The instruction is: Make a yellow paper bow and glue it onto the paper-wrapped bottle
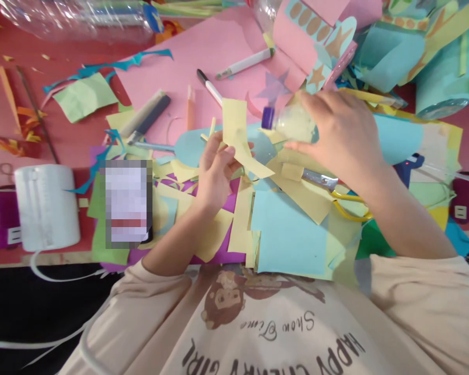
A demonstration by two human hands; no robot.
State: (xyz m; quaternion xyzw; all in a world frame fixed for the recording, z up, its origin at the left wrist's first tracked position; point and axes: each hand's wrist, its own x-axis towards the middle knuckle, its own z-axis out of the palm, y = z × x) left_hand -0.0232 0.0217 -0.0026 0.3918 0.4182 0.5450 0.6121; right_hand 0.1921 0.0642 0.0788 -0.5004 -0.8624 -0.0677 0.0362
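My left hand [218, 172] pinches a curved strip of pale yellow paper [235, 125] and holds it above the heap of cut paper. To the right, my right hand [342, 125] is wrapped round a clear glue bottle [293, 124] with a purple cap, which lies tilted on its side with the cap toward the left. Just below that hand are scissors [320, 179] with yellow handles, their blades partly under yellow paper. A light blue sheet [289, 232] lies in front of me, with yellow scraps beside it.
Pink paper [160, 88] carries a white marker [246, 63], a black-capped pen [209, 86] and a purple star [273, 86]. Decorated paper tubes [441, 86] stand at the back right. A phone [127, 203], a white box with a cord [47, 205] and a plastic bottle [78, 18] are leftward.
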